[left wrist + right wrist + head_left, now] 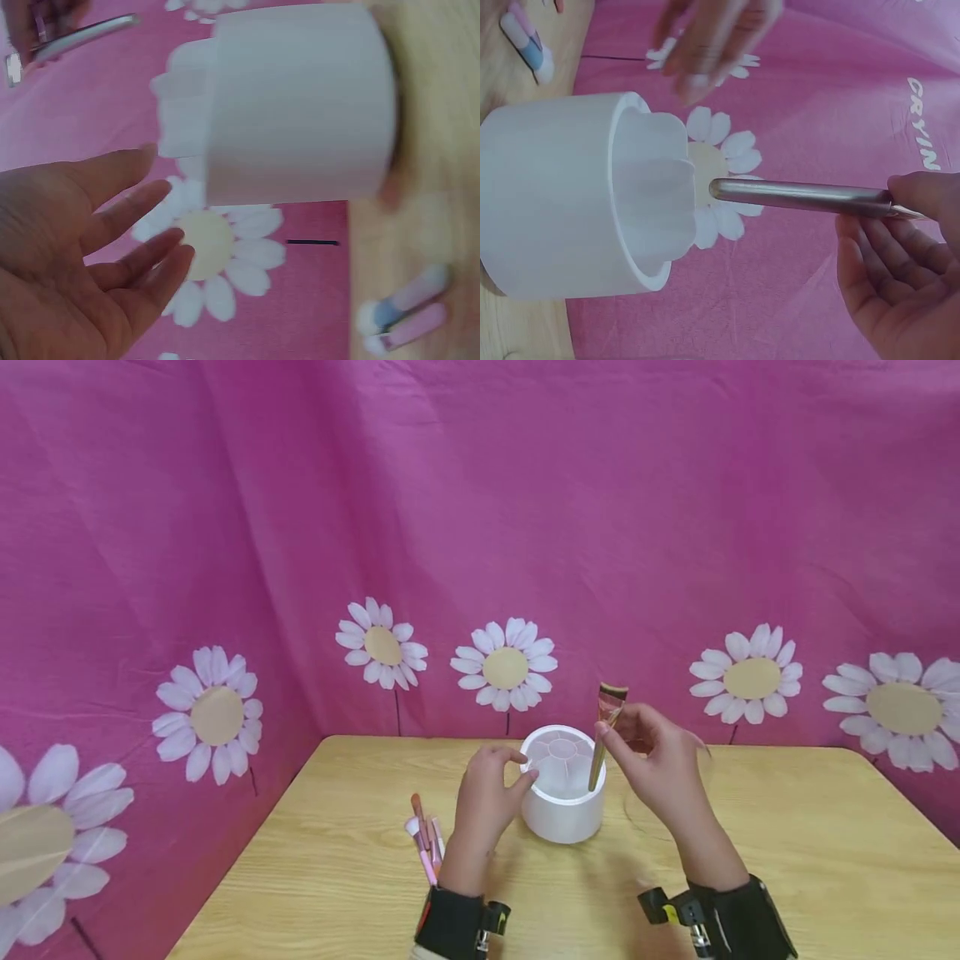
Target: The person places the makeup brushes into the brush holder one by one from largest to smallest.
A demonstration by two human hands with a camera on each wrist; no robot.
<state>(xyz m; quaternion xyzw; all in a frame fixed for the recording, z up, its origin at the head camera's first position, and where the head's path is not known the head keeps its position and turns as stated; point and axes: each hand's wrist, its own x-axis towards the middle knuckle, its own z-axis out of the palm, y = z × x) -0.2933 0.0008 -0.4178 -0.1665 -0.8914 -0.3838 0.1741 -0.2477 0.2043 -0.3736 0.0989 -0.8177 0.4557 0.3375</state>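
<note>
A white round brush holder [562, 827], with a petal-shaped clear divider inside, stands on the table. My right hand [660, 756] pinches a makeup brush [597, 760] near its head, the bristles up and the metallic handle pointing down over the holder. In the right wrist view the handle's tip [718, 188] is just outside the divider's scalloped edge. My left hand [486, 789] hovers at the holder's left side, fingers loosely bent and holding nothing; the left wrist view shows a gap between its fingertips [184, 255] and the holder.
Several makeup brushes [423, 839], some with pink handles, are left of the holder, partly hidden by my left forearm. The wooden table [787, 827] ends at a pink curtain [600, 527] printed with daisies.
</note>
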